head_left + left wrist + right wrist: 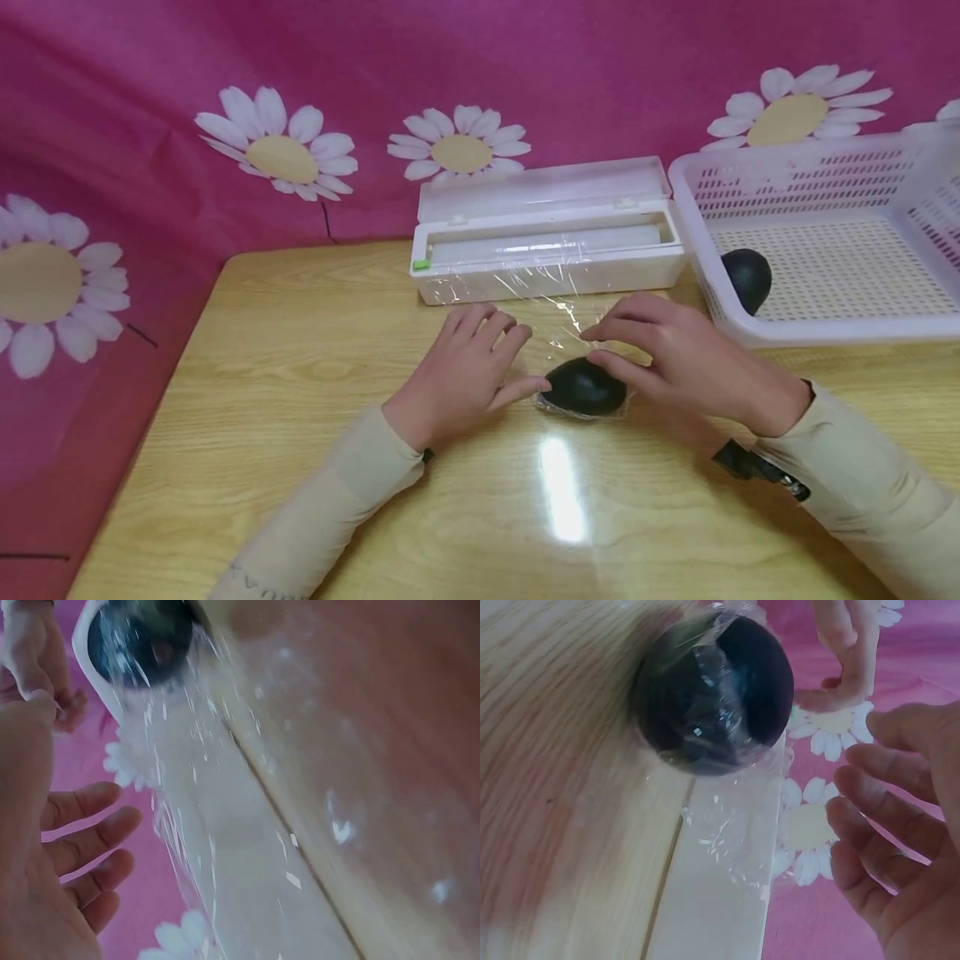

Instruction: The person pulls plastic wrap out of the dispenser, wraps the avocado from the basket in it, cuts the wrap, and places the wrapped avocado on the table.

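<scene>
A dark, smooth, egg-shaped fruit [585, 387] lies on the wooden table with transparent cling film [721, 712] partly over and under it. The film stretches from the fruit back to a white film dispenser box [551, 273], whose lid stands up and shows the roll [547, 245]. My left hand [468, 367] hovers left of the fruit, its thumb tip at the fruit's left end. On the other side is my right hand [667, 354], thumb close to the fruit's upper right and fingers bent loosely over the film. Both wrist views show relaxed, parted fingers [97, 832] holding nothing.
At the right stands a white perforated basket [862, 329] with a second dark fruit [748, 280] inside its near left corner. It sits right beside the dispenser. Behind the table hangs a pink cloth [585, 75] with white daisies.
</scene>
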Demonstrator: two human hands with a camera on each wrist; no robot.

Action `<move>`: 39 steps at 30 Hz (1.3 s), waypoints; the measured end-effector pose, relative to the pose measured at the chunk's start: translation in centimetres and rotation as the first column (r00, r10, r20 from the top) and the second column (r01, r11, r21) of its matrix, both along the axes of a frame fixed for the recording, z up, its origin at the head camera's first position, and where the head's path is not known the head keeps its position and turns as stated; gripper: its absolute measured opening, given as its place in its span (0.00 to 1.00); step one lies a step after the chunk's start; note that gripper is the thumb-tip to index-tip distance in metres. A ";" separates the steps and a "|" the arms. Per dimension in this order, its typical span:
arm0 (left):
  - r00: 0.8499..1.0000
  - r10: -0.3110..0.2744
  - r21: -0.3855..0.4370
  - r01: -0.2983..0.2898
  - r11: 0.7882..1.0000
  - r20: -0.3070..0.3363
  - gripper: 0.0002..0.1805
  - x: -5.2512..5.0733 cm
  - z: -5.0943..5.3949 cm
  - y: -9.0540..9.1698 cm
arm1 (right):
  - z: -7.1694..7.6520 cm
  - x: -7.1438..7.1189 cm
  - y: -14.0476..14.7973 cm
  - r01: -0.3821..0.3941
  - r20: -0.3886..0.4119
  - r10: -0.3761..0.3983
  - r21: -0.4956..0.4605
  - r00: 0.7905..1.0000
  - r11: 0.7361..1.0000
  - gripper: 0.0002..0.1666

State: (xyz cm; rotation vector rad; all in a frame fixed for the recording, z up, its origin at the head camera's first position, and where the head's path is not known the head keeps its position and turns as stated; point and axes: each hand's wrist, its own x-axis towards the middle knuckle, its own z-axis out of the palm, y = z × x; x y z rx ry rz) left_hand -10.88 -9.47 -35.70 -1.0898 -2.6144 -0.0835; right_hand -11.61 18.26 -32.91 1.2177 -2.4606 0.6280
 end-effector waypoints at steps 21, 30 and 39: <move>0.981 -0.182 0.002 0.182 0.983 0.062 0.36 2.1 -0.5 3.8 | -0.7 0.6 3.2 -0.014 0.288 -0.078 0.303 0.955 0.953 0.60; 0.979 -0.196 0.034 0.194 0.980 0.058 0.28 2.1 -1.0 3.9 | -1.5 0.5 3.1 -0.035 0.367 -0.087 0.315 0.926 0.949 0.48; 0.967 -0.196 0.081 0.185 0.979 0.163 0.27 1.5 -1.1 3.8 | -2.5 0.4 3.0 0.004 0.352 -0.104 0.271 0.930 0.963 0.34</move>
